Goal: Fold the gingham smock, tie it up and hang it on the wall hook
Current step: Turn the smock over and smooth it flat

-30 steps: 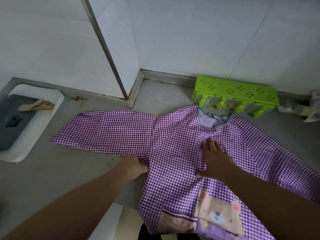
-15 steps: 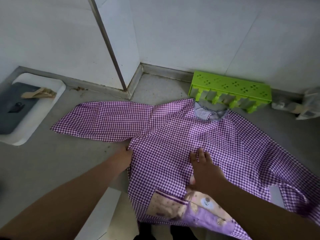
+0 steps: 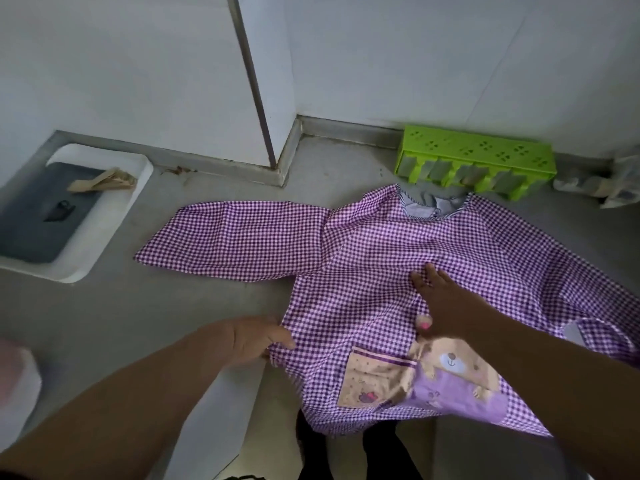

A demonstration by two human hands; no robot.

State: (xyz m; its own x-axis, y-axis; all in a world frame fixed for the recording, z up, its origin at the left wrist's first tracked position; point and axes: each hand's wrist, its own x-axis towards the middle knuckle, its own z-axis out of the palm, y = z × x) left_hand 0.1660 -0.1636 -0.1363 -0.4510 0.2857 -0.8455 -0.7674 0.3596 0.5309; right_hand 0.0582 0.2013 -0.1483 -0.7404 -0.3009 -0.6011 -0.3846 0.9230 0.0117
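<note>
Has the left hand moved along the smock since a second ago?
Yes. The left hand has slid from the smock's armpit down its side edge, toward the hem.

Both bare forearms reach in from the 6 o'clock edge. The left hand (image 3: 254,337) points toward 3 o'clock, fingers curled and pinching cloth. The right hand (image 3: 441,303) lies palm down, fingers straight and pointing toward 11 o'clock.

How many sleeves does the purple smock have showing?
2. One sleeve lies flat, stretched left on the grey counter. The other sleeve runs right, partly hidden behind the right arm, its end past the picture's edge.
</note>
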